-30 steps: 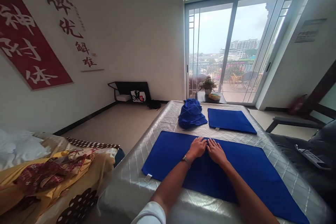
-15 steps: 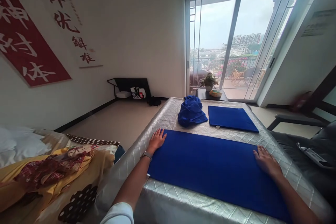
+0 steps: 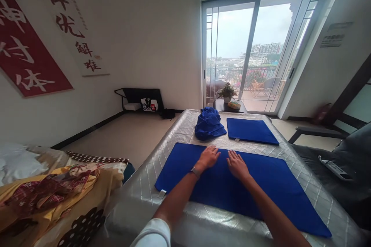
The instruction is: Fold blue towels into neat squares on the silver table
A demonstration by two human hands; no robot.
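A long blue towel (image 3: 261, 189) lies flat across a silver quilted mattress (image 3: 179, 131). My left hand (image 3: 208, 157) and my right hand (image 3: 237, 164) rest palm down on the towel's far middle, fingers stretched out, a small gap between them. A watch sits on my left wrist. Beyond them lie a crumpled blue towel heap (image 3: 208, 124) and a neatly folded blue towel (image 3: 251, 131), side by side near the mattress's far end.
A bed with a yellow patterned blanket (image 3: 55, 197) stands at the left. A dark chair (image 3: 342, 158) is at the right. A small table with a potted plant (image 3: 227, 93) stands before the glass balcony doors. Bare floor runs along the left wall.
My hands were together at the towel's middle, slid apart to its two ends, and have come back to the middle. The towel lies flat throughout.
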